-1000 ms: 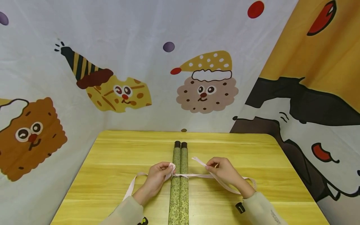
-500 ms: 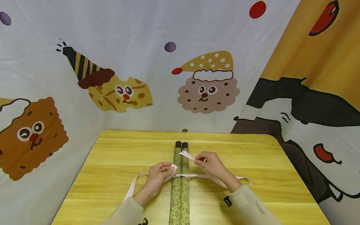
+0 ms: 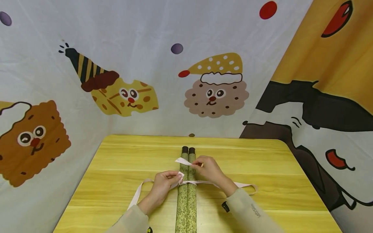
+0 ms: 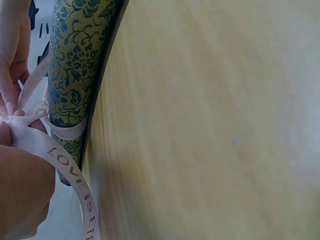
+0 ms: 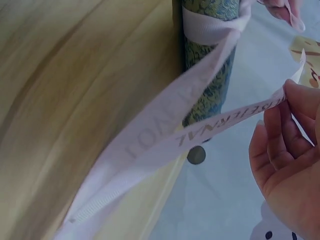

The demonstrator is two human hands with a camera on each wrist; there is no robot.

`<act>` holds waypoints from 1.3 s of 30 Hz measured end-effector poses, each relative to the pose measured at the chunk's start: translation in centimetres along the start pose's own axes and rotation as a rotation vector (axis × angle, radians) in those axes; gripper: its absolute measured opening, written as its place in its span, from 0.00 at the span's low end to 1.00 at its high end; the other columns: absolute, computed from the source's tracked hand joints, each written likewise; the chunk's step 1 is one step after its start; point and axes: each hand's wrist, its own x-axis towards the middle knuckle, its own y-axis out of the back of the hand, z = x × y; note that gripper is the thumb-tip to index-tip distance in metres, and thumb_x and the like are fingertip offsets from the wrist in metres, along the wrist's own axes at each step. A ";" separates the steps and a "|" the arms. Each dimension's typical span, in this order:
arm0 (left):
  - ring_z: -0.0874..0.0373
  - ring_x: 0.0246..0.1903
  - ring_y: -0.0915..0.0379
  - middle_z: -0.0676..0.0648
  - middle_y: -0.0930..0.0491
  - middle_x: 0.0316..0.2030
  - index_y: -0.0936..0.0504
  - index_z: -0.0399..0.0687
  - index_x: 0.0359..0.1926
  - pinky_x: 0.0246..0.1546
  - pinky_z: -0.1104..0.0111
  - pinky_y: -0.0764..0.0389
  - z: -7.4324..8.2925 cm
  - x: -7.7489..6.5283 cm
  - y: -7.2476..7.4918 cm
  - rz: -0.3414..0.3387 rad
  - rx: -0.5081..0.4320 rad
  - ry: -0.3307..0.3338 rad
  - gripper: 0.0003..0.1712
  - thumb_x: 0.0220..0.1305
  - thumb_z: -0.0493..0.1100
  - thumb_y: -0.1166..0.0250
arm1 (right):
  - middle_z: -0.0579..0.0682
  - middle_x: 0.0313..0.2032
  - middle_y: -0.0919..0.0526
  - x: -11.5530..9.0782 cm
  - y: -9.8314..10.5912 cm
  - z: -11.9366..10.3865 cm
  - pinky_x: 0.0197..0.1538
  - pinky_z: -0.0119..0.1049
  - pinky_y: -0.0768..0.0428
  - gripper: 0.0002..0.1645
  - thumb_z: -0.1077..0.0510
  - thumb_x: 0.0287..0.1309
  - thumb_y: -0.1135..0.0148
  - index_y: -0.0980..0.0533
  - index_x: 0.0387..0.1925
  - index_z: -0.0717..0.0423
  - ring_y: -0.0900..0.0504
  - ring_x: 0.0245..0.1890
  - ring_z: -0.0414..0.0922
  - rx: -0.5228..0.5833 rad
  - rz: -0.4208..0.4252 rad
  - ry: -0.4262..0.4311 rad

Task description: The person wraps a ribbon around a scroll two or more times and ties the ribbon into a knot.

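Two slim rolls [image 3: 182, 207] in green floral brocade with dark ends, like a rolled-up scroll, lie side by side on the table. A pale pink ribbon [image 3: 204, 182] printed with lettering wraps round them at mid-length. Left of the rolls, my left hand [image 3: 161, 186] pinches a folded part of the ribbon close against the wrap. My right hand [image 3: 212, 170] holds the ribbon's free end between thumb and fingers, its tip sticking out leftward over the rolls. In the right wrist view the ribbon [image 5: 150, 135] loops down from the wrap and back up to my right hand [image 5: 295, 150].
The wood-grain table [image 3: 131, 152] reaches back to a white cloth [image 3: 140, 26] printed with cartoon snacks. Ribbon tails curve out on both sides of the rolls. A yellow and black patterned cloth [image 3: 335, 64] hangs at the right.
My right hand has moved left, bringing the ribbon's end from the right of the rolls to over them. The right loop has drawn in. My left hand stays nearly in place.
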 end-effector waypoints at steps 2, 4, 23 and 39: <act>0.57 0.40 0.15 0.41 0.11 0.41 0.14 0.28 0.48 0.44 0.71 0.16 -0.1 0.0 0.1 -0.003 0.001 -0.001 0.15 0.65 0.35 0.27 | 0.42 0.33 0.14 0.2 -0.4 -0.1 0.34 0.33 0.19 0.03 0.63 0.66 0.28 0.11 0.39 0.55 0.20 0.32 0.37 -0.034 -0.004 0.025; 0.57 0.40 0.15 0.40 0.11 0.41 0.14 0.28 0.49 0.44 0.71 0.16 -0.1 0.0 0.1 -0.004 -0.002 -0.003 0.15 0.65 0.35 0.27 | 0.41 0.34 0.14 0.4 -0.7 -0.1 0.36 0.33 0.19 0.03 0.61 0.67 0.30 0.12 0.40 0.54 0.19 0.33 0.38 -0.067 -0.022 0.035; 0.58 0.38 0.15 0.44 0.10 0.37 0.13 0.27 0.45 0.44 0.71 0.16 0.0 0.1 -0.2 -0.013 -0.053 -0.015 0.11 0.65 0.32 0.27 | 0.47 0.38 0.13 1.2 -3.3 -0.2 0.40 0.34 0.17 0.06 0.61 0.67 0.29 0.11 0.43 0.54 0.16 0.37 0.41 -0.148 -0.148 0.021; 0.57 0.37 0.15 0.44 0.11 0.36 0.13 0.29 0.43 0.40 0.71 0.16 0.1 0.0 -0.3 0.020 -0.029 -0.009 0.10 0.65 0.33 0.27 | 0.44 0.37 0.13 0.5 -2.5 -0.1 0.38 0.33 0.18 0.05 0.61 0.69 0.31 0.11 0.41 0.54 0.19 0.34 0.37 -0.074 -0.120 0.016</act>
